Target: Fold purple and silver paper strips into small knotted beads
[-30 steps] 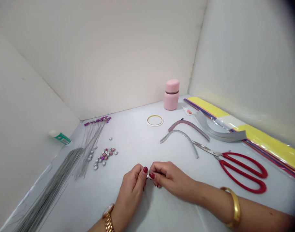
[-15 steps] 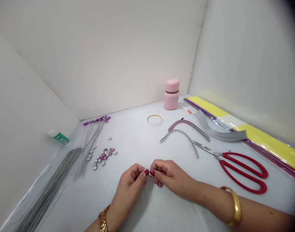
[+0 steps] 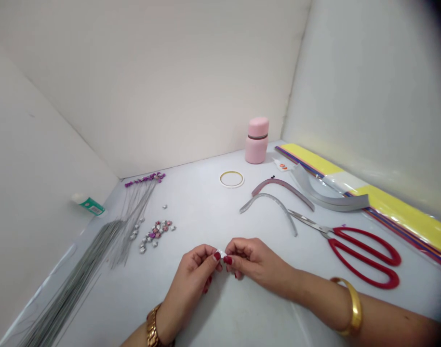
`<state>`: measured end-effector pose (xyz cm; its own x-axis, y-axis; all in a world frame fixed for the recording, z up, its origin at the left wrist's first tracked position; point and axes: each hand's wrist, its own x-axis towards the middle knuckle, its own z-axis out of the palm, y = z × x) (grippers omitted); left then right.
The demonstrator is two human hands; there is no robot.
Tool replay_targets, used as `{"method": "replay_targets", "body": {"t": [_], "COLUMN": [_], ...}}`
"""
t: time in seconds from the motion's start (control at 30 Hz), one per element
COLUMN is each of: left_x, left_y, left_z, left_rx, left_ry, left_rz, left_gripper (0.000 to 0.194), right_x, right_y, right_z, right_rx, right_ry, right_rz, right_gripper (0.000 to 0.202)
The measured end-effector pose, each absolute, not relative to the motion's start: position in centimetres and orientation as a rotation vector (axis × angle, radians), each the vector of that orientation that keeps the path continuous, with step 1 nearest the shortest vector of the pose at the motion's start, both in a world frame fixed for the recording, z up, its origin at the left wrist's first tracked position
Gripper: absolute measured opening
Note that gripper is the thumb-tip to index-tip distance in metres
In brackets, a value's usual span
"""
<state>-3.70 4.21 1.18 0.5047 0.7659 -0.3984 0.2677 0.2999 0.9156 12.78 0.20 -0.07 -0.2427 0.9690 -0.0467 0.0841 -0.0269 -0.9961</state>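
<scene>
Above the near middle of the table, my left hand [image 3: 196, 272] and my right hand [image 3: 254, 262] meet, thumb tips almost touching. Pinched between them is a small silvery-white folded paper star [image 3: 221, 253], partly covered by the fingertips. Left of my left hand lies a cluster of small paper stars [image 3: 157, 231] in silver, pink and purple. Two thin paper strips lie beyond my right hand, one silver [image 3: 269, 196] and one dull pink [image 3: 278, 181]. Red-handled scissors [image 3: 327, 231] rest to the right, blades towards the strips.
A long bundle of thin wires [image 3: 75, 274] runs along the left, with purple-tipped stems [image 3: 144, 180] behind it. A green-and-white tube [image 3: 92, 206] is at the left wall. Farther back are a tape ring [image 3: 232, 186], a pink flask [image 3: 257, 144], wide grey strips [image 3: 332, 202] and coloured sheets [image 3: 386, 207].
My thumbs have drawn slightly apart, and more of the white paper star shows between them. Both hands stay in nearly the same place; the other things have not moved.
</scene>
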Motion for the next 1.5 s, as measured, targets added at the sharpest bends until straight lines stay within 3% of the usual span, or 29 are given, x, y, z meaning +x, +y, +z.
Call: {"method": "replay_targets", "body": {"t": [1.17,1.37,1.5], "left_x": [-3.69,-3.76,-3.69], "left_y": [3.83,3.73,3.64], "left_z": [0.70,0.71,0.79], "left_rx": [1.422,1.477,1.548], "left_ry": [1.034,1.039,1.019], "left_rz": [0.442,0.448,0.449], "left_gripper": [0.026,0.025,0.027], "right_x": [12.52,12.71,12.69], "right_y": [0.28,0.28,0.05], "right_z": [-0.48,-0.34,-0.18], "right_rx": [-1.187,-1.214,-1.237], "right_ry": [-1.329,-1.378,-1.532], "right_rz": [1.385,1.338,1.227], "right_gripper": [0.007,0.018,0.015]}}
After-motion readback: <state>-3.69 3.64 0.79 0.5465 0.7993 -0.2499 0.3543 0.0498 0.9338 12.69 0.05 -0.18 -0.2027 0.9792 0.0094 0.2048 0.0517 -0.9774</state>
